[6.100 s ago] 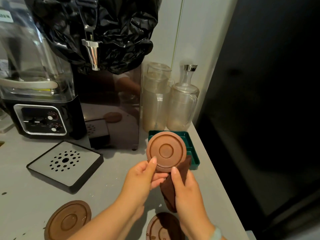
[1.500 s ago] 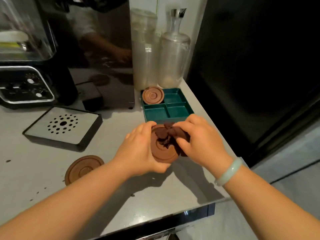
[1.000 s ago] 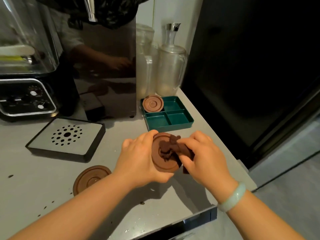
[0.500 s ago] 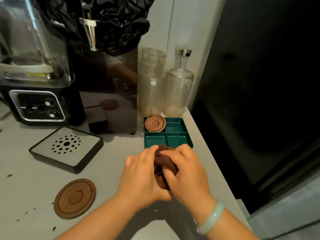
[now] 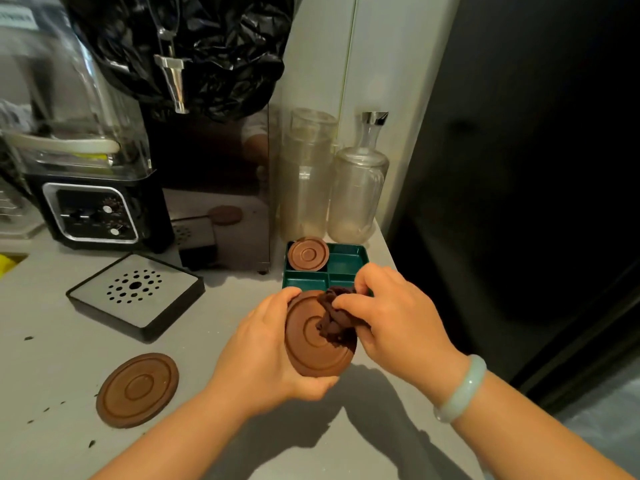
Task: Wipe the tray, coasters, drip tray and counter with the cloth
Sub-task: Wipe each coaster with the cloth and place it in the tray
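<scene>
cloth (image 5: 334,315): shifted toward right of coaster (image 5: 311,341) | coaster face: now exposed

The held coaster (image 5: 311,341) had its rim hidden fr. 1 to 4 o'clock behind the bunched cloth (image 5: 334,317) & right hand (image 5: 391,317), and fr. 6 to 11 under the left hand (image 5: 263,351); the tray (image 5: 349,261) lost its 5 o'clock corner behind the right hand. At the frame's 9 o'clock the blender (image 5: 90,216) & a yellow obj. (image 5: 5,265) were cut by the edge, and the black bag (image 5: 207,46) ran off at 12. Specks (image 5: 28,338) on the counter (image 5: 52,375) were too small to identify; the panel (image 5: 536,168) at 3 o'clock was too dark to read.
</scene>
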Available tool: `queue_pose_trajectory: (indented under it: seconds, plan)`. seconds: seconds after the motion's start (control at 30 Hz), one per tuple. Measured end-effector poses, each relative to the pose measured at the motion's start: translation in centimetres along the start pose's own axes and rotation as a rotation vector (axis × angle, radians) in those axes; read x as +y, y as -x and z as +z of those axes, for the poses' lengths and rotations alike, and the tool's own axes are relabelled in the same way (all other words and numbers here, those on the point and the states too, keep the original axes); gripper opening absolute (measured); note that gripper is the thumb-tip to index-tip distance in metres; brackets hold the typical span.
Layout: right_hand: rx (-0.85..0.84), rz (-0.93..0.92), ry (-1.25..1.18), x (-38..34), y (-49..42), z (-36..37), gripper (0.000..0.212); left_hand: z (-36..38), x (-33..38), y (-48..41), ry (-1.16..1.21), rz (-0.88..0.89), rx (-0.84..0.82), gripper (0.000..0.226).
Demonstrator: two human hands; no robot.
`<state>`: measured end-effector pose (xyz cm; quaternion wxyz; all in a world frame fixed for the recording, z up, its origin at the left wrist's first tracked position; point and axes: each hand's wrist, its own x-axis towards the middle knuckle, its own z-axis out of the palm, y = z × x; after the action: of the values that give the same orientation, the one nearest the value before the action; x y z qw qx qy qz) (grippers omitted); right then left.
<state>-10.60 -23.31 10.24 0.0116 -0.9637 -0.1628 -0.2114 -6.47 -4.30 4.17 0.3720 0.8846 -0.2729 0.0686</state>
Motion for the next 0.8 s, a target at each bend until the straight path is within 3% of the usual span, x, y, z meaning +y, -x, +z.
queue_pose_trajectory:
  seconds: [0.13,0.23,0.27,0.37,0.47,0.57,0.63,0.8]
  plan:
    - [-0.119,0.058,-0.104,-0.6,1.2,1.1,0.022,-0.2,-0.4,-0.6,-0.035,-0.009,0.064,0.103]
    - [-0.205,0.266,-0.631,-1.9,1.5,2.4,0.023,0.4,-0.7,-0.5,0.010,-0.031,0.031,0.111]
    - [-0.153,0.383,-0.859,-1.9,1.4,2.7,0.025,0.6,-0.8,-0.4,0.050,-0.058,0.046,0.112]
    - [0.213,0.883,-1.506,-0.5,1.9,3.3,0.015,0.7,-0.9,-0.2,0.178,-0.112,0.102,0.103]
    - [0.357,1.147,-1.891,0.7,2.6,3.9,0.022,0.9,-0.3,-0.2,0.232,-0.104,0.091,0.098]
    - [0.244,1.065,-2.194,0.1,1.7,4.3,0.040,2.0,0.7,-0.1,0.294,-0.083,0.006,0.104]
    - [0.124,0.991,-2.266,-1.0,1.0,4.2,0.050,2.6,1.4,-0.2,0.308,-0.075,-0.022,0.110]
    - [-0.068,0.880,-2.414,-1.9,0.5,4.5,0.065,1.5,1.9,-1.4,0.161,0.009,0.035,0.093]
